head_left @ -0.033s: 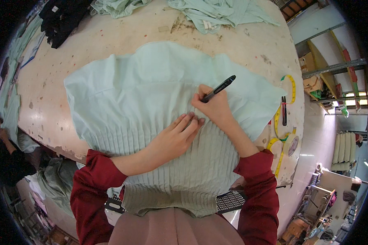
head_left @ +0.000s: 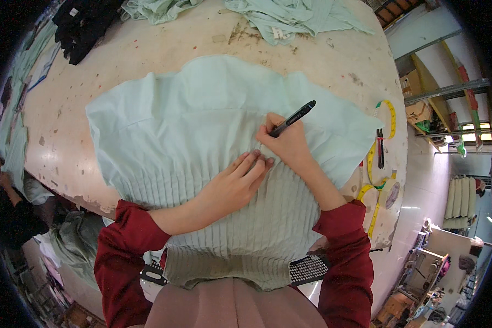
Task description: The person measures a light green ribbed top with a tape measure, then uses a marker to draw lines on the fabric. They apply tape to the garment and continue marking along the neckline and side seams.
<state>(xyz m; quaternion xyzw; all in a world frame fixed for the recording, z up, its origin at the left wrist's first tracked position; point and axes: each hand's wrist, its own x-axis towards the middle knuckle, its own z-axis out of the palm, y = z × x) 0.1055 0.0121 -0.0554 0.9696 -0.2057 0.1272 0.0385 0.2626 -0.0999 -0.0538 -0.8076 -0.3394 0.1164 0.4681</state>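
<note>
A pale mint-green garment piece (head_left: 202, 93) is spread over the table, its lower part gathered into narrow pleats and hanging over the near edge. My right hand (head_left: 284, 139) is closed round a black pen (head_left: 296, 117), held slanted with its upper end toward the far right. The pen's tip is hidden behind my fingers, low over the cloth. Just below and to the left, my left hand (head_left: 232, 188) lies on the pleats with its fingers stretched out and slightly apart. Those fingertips touch the fabric close to my right hand.
Near the right edge of the table (head_left: 213, 39) lie a yellow tape measure (head_left: 371, 158), small dark snips (head_left: 380, 148) and a tape roll (head_left: 388, 194). More mint cloth (head_left: 300, 19) and a black garment (head_left: 86, 27) rest at the far side. Shelving (head_left: 448, 90) stands at right.
</note>
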